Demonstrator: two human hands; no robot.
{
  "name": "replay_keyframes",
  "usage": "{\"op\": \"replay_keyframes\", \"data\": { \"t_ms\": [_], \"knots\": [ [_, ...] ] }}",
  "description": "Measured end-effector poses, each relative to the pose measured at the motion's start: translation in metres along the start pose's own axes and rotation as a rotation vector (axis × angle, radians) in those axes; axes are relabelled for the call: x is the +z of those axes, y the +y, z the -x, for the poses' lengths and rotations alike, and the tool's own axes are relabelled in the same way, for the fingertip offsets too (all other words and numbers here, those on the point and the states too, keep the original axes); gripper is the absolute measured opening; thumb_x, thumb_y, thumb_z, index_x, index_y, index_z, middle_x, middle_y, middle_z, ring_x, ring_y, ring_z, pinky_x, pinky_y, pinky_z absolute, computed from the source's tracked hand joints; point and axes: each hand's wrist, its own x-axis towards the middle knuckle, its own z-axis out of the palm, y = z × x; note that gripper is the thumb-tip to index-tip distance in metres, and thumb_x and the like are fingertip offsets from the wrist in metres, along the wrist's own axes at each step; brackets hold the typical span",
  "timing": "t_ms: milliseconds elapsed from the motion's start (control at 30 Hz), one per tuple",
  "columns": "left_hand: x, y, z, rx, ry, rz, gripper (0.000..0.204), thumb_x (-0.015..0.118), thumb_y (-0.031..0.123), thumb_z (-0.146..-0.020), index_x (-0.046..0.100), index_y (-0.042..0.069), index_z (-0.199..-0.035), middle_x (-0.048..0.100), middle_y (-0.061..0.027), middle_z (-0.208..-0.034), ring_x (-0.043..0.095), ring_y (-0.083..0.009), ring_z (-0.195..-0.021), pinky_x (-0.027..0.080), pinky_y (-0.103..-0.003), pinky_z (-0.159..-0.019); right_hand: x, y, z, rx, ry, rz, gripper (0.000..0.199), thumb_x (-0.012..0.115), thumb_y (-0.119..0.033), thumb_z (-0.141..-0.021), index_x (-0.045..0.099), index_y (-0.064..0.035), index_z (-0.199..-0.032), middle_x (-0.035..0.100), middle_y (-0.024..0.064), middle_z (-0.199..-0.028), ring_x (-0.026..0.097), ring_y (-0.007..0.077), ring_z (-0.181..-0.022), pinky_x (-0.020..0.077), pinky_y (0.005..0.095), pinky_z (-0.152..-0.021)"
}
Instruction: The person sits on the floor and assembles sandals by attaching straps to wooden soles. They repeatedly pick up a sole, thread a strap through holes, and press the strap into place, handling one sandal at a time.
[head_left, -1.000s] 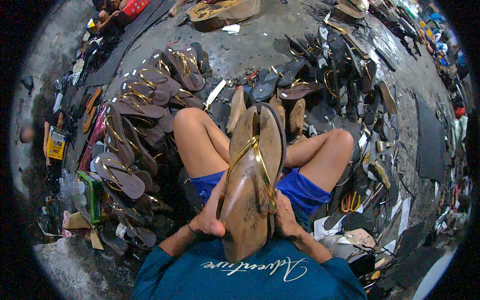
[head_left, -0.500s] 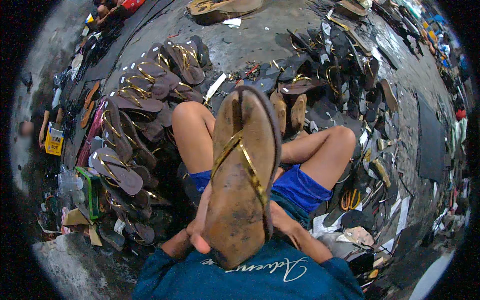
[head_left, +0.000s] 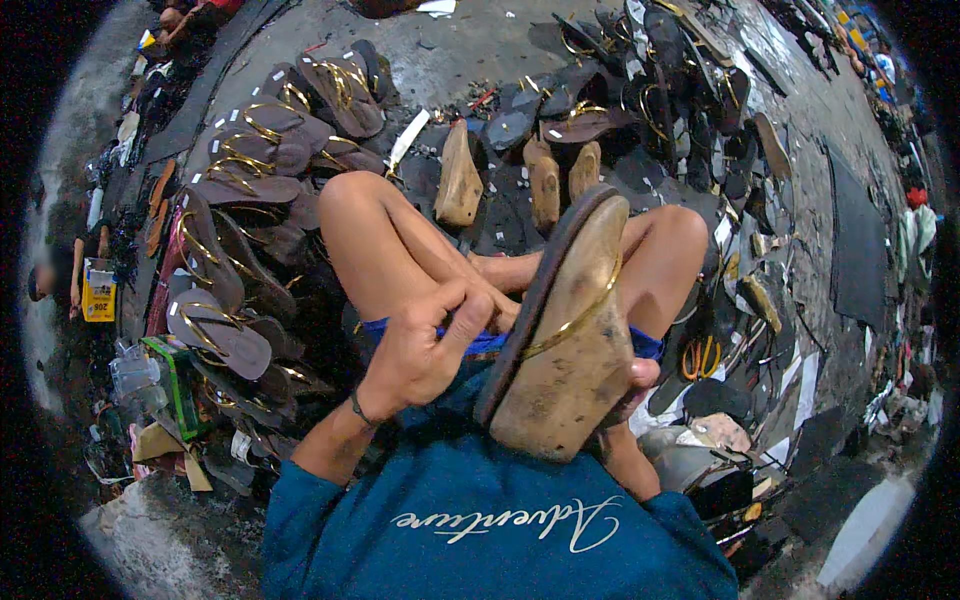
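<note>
A wooden shoe last (head_left: 578,385) is tilted in front of my chest, its scuffed brown side facing up. A flip-flop with a dark sole (head_left: 520,345) and a thin gold strap (head_left: 570,330) is fitted around it. Gripping the last low on its right side is my right hand (head_left: 630,390); only its thumb and part of the fingers show. My left hand (head_left: 425,340) sits just left of the sole, fingers curled in and thumb folded against them. Nothing sticks out of that fist, and a small gap separates it from the sole.
Finished-looking dark sandals with gold straps (head_left: 275,155) pile up at the left. Beyond my legs stand several wooden lasts (head_left: 460,180). More sandals and straps (head_left: 650,110) lie at the far right, above scraps and a dark sheet (head_left: 862,250). A yellow box (head_left: 99,290) is at far left.
The last with its sandal has swung right and turned onto its side edge, sole toward the left. My left hand has come off it and closed; the right hand keeps its hold.
</note>
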Motion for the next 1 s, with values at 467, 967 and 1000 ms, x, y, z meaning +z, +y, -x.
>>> {"op": "replay_keyframes", "data": {
  "t_ms": [467, 967, 1000],
  "knots": [
    [0.036, -0.009, 0.073, -0.348, -0.286, 0.511, 0.03, 0.039, 0.023, -0.104, 0.053, 0.005, -0.084, 0.038, 0.0055, -0.075, 0.035, -0.0056, -0.073, 0.033, -0.022, -0.064, -0.008, -0.021, 0.052, 0.038, 0.303, -0.032, 0.095, 0.072, -0.038, -0.066, 0.031, -0.0003, -0.143, 0.049, 0.0214, -0.134, 0.053, 0.0336, -0.117, 0.0434, 0.0464, -0.1],
    [0.012, -0.066, 0.013, -0.078, -0.086, 0.32, 0.063, 0.065, 0.016, -0.088, 0.038, -0.002, -0.141, 0.049, -0.0136, -0.134, 0.044, -0.0217, -0.126, 0.031, -0.033, -0.108, -0.043, -0.007, -0.043, 0.304, 0.18, 0.847, 0.083, 0.079, -0.012, -0.068, 0.036, -0.0007, -0.139, 0.051, 0.0136, -0.131, 0.05, 0.0236, -0.117, 0.0381, 0.0369, -0.103],
    [0.016, -0.079, 0.016, -0.086, -0.051, 0.35, 0.06, 0.064, 0.013, -0.087, 0.04, -0.001, -0.14, 0.053, -0.0121, -0.129, 0.049, -0.0203, -0.12, 0.036, -0.032, -0.105, -0.054, 0.013, -0.05, 0.199, 0.154, 1.107, 0.077, 0.079, -0.014, -0.069, 0.04, -0.002, -0.133, 0.053, 0.0111, -0.123, 0.052, 0.0225, -0.114, 0.0405, 0.0365, -0.1]
  ]
}}
